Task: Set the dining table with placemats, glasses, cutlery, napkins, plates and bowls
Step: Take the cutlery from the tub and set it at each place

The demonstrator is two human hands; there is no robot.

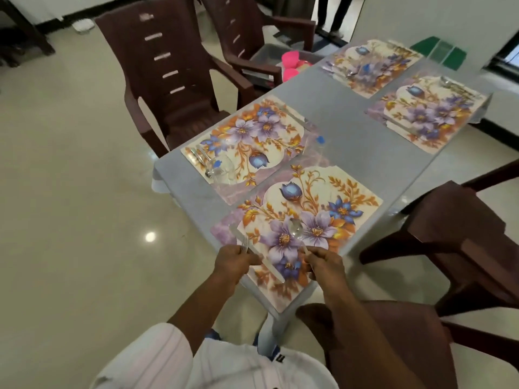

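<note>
Here, at the near end of the worktop (351,141), a person stands over the nearest placemat (323,189) with the cutlery for this setting. The left hand (236,259) is curled round a fork (244,244) and, it appears, a knife (271,269) that slants across the mat's near corner. The right hand (325,265) pinches the handle of a spoon (296,228), its bowl hovering over the printed flowers. Neither hand is free. The step is probably best done one piece at a time: each laid flat, wholly on the mat, parallel to its side edge, handles toward the seat, with the middle left bare for a plate. A clear glass (222,167) on the neighbouring placemat (280,153) suggests the pattern to match.
</note>
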